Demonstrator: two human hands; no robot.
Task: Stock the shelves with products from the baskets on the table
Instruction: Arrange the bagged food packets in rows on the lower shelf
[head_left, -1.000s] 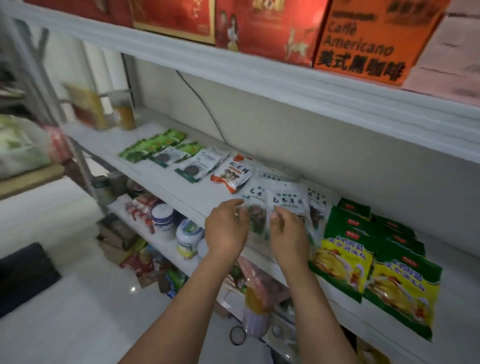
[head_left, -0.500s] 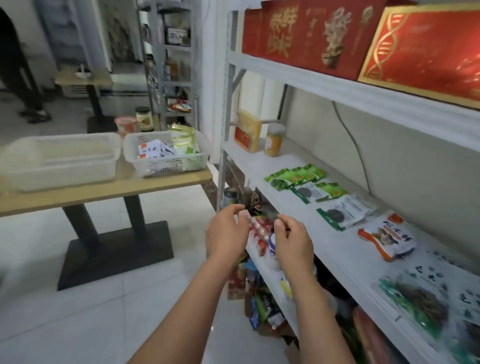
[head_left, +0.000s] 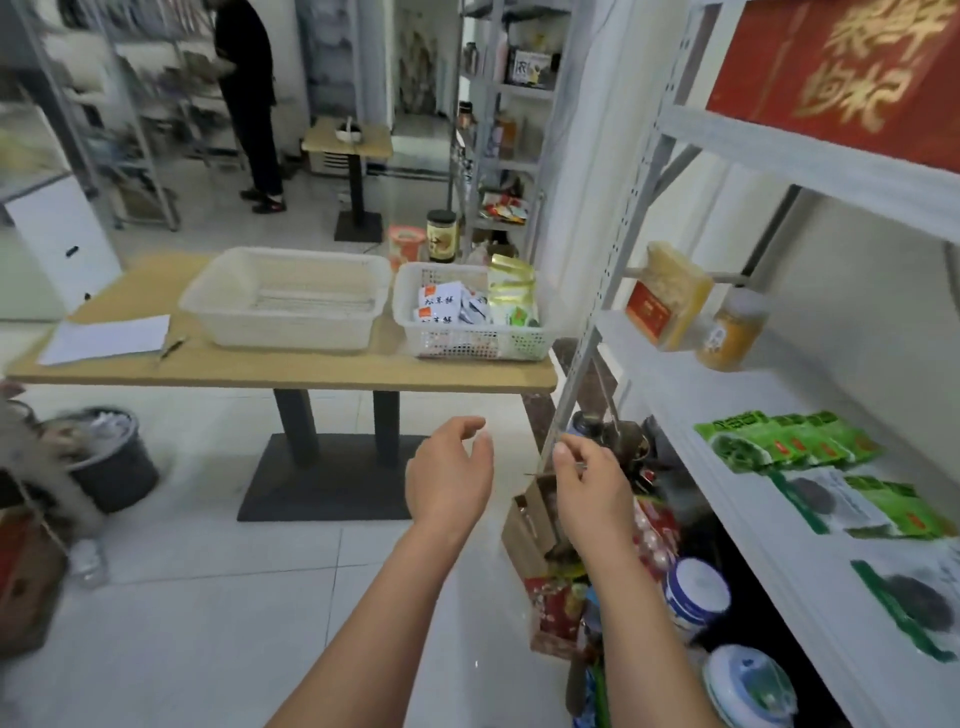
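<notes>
Two white baskets stand on a wooden table (head_left: 291, 371). The left basket (head_left: 285, 301) holds nothing that I can see. The right basket (head_left: 470, 343) holds white, gold and green packets (head_left: 475, 306). Both my hands hang in the air above the floor, short of the table. My left hand (head_left: 449, 475) and my right hand (head_left: 589, 486) have loosely curled fingers and hold nothing. The white shelf (head_left: 748, 467) on my right carries green packets (head_left: 789, 439) and clear packets of dark goods.
A person in dark clothes (head_left: 249, 98) stands at the back left by other racks. A dark bin (head_left: 109, 457) sits on the floor left of the table. Papers (head_left: 106, 338) lie on the table. Jars and boxes (head_left: 693, 597) crowd the lower shelf at right.
My view has swung left from the shelf to the table. My hands left the packets on the shelf and now hold nothing, slightly further apart.
</notes>
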